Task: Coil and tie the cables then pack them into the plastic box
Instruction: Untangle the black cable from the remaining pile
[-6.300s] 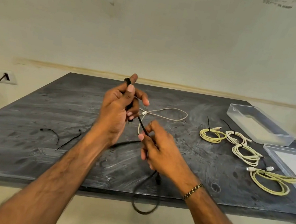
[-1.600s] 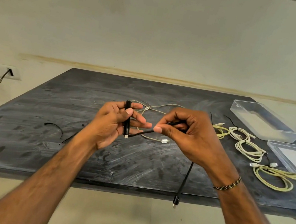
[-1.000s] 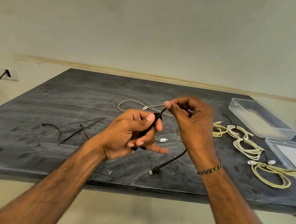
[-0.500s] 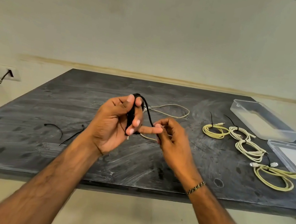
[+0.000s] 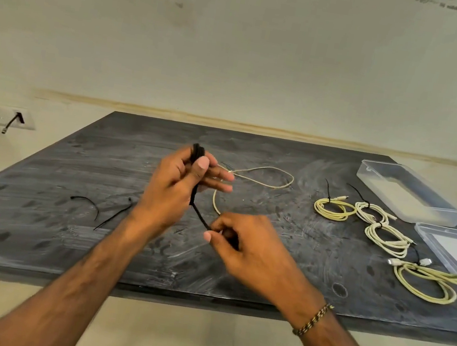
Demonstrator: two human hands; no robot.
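The left hand gripped the folded thin black cable above the dark scuffed table; the right hand pinched its free strand lower down; the clear plastic box sat far right, beside four tied pale coils

Both forearms are bare; a braided black-and-gold bracelet circles the right wrist.

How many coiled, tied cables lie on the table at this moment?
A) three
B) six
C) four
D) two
C: four tied coils lie right of the hands, a yellow coil, two white coils and a larger yellow coil, while one loose cream cable is still uncoiled.
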